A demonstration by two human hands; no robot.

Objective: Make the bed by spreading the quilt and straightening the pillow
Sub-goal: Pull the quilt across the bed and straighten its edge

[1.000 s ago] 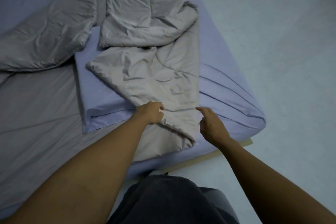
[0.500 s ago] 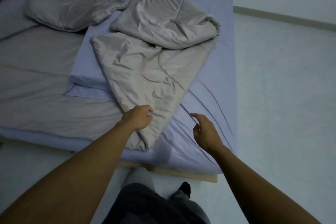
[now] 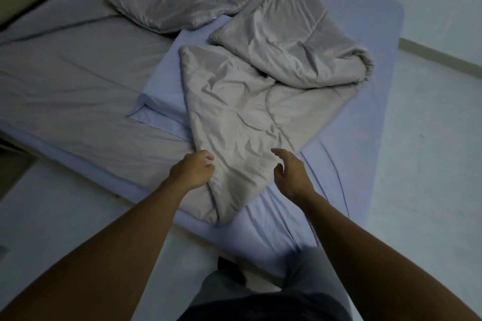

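So the beige quilt (image 3: 250, 101) is all bunched up on the bed (image 3: 365, 159), crumpled and folded over itself; one narrow end of it runs down to the mattress edge right between the two hands and droops a bit over that edge. The left hand (image 3: 192, 171) sits on the quilt's left border with the fingers curled in around the fabric, so it looks like it's pinching or gripping that edge, though the fingertips are partly tucked out of sight. The right hand (image 3: 288, 172) is just right of the same strip of quilt, fingers loosely spread and bent, palm facing the cloth, holding nothing; whether it's actually touching the fabric I honestly can't tell.

Up past the left hand, further onto the bed, there's a lavender pillow (image 3: 167, 91) lying flat, same colour as the sheet; the quilt is draped over its right part, so only the left side and a corner show. Beyond the pillow, a second grey-beige lump (image 3: 169, 0) stretches off to the far left; could be more quilt, hard to say. Left of the left hand the bed is covered in greyish fabric (image 3: 73, 86) with a few creases; right of the right hand it's bare lavender sheet with long wrinkles. Pale floor (image 3: 430, 190) off beyond the right hand.
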